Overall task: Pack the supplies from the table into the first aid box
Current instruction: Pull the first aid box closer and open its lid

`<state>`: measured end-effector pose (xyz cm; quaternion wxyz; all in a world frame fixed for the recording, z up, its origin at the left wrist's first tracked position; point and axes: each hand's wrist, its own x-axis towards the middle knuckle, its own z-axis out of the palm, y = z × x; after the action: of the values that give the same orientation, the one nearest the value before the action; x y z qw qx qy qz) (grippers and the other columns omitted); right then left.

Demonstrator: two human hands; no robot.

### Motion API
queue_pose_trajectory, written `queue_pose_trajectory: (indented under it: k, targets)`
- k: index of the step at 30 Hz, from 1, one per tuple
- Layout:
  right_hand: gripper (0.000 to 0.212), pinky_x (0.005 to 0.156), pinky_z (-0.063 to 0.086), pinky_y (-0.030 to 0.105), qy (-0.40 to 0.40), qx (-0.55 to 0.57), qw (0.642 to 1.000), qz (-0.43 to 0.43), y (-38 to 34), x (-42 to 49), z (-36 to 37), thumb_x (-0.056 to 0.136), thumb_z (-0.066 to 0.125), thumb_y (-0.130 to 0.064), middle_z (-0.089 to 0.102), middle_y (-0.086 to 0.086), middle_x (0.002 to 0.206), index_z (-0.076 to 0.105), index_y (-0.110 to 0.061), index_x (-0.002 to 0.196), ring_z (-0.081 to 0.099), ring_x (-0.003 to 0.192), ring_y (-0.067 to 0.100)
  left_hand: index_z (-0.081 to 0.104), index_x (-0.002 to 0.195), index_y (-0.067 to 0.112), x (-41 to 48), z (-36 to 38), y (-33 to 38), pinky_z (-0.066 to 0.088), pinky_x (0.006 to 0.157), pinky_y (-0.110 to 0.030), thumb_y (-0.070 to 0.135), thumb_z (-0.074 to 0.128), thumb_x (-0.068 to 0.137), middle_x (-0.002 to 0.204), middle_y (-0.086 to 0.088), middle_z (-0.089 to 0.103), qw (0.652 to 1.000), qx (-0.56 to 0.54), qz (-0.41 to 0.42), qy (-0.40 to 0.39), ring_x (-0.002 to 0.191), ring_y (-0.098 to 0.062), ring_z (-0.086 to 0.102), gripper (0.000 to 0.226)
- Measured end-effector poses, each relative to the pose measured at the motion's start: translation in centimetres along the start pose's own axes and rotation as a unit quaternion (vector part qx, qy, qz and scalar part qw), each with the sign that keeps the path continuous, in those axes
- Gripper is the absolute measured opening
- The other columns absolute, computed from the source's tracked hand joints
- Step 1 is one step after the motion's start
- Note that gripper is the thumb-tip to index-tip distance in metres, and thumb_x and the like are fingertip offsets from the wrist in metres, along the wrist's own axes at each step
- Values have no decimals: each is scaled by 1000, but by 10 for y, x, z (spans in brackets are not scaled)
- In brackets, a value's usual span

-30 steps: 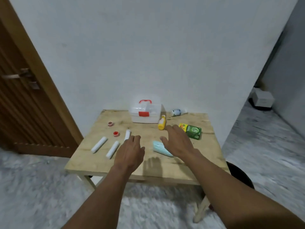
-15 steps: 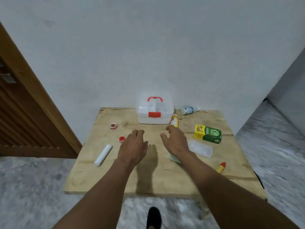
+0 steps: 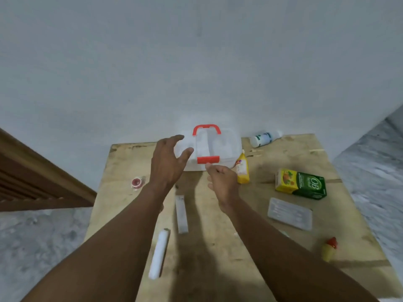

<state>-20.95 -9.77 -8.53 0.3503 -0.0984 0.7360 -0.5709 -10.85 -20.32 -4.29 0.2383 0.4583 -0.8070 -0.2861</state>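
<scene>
A: Pale plaster wall fills the upper half of the frame, and a raw wooden bench (image 3: 122,182) butts against it below. Where is the first aid box?

B: At the far middle of the bench, hard against the wall: the first aid box (image 3: 220,149), clear plastic with a red handle (image 3: 206,128) and a red latch (image 3: 208,159). Its lid looks down, so nothing is packed yet, I judge.

A: And the hands?

B: Both empty. The left hand (image 3: 166,163) is spread wide, fingers at the box's left corner, probably to steady it. The right hand (image 3: 222,182) is loosely curled just below the latch, fingertips toward it, likely to flip it. Whether either touches the box, I cannot tell.

A: What crowds the box?

B: A yellow tube (image 3: 242,171) lies just beside its right corner. A white bottle (image 3: 265,138) lies on its side at upper right, near the wall. A green and yellow carton (image 3: 302,184) and a clear flat pack (image 3: 290,213) sit at right, a small red-capped yellow bottle (image 3: 329,249) near the right edge.

A: And on the left?

B: A red tape roll (image 3: 137,182) near the left edge, two white bandage rolls (image 3: 181,214) (image 3: 159,253) lower centre. Open room remains in front of the box, between the forearms.
</scene>
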Motion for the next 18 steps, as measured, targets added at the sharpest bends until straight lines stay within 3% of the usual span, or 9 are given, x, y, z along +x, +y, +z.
queue_pose_trajectory:
  k: [4,6,8,11,14,18]
  targets:
    - [19,71,56,30,-3,145,986,85,-6,10,16,88,70,-35,67,5,78,70,-16,84,65,75,18,47,142,30,26,16,-16,27,97,-23,48,61,90,145,-3,47,996,-75,-45,-36,134,-19,39,57]
    - [11,89,57,36,-1,206,971,121,-9,11,20,89,70,-33,71,20,98,68,-21,89,72,96,26,44,144,31,36,22,-22,32,104,-29,48,61,90,148,-1,46,992,-110,-54,-43,136,-20,40,59]
    - [12,99,52,41,-1,253,956,145,-8,11,24,89,71,-32,66,19,115,64,-22,91,65,109,27,42,145,32,41,27,-28,34,112,-38,46,61,91,150,3,44,987,-137,-59,-52,137,-20,40,60]
    - [20,102,49,41,8,305,940,150,-2,14,33,86,73,-34,71,11,111,60,-20,91,68,100,22,38,147,34,44,34,-34,39,110,-50,49,62,89,151,6,42,981,-170,-73,-56,136,-23,43,65]
    - [26,102,46,41,15,354,923,149,3,15,39,80,74,-34,70,4,97,59,-18,94,67,92,17,33,150,34,45,36,-38,40,109,-54,51,62,88,152,6,40,979,-176,-75,-67,136,-25,43,70]
    - [37,97,50,38,20,358,924,131,7,16,42,85,71,-34,69,3,108,56,-15,113,67,91,13,32,150,34,49,36,-40,40,109,-53,50,65,86,152,5,41,979,-177,-79,-69,136,-26,42,74]
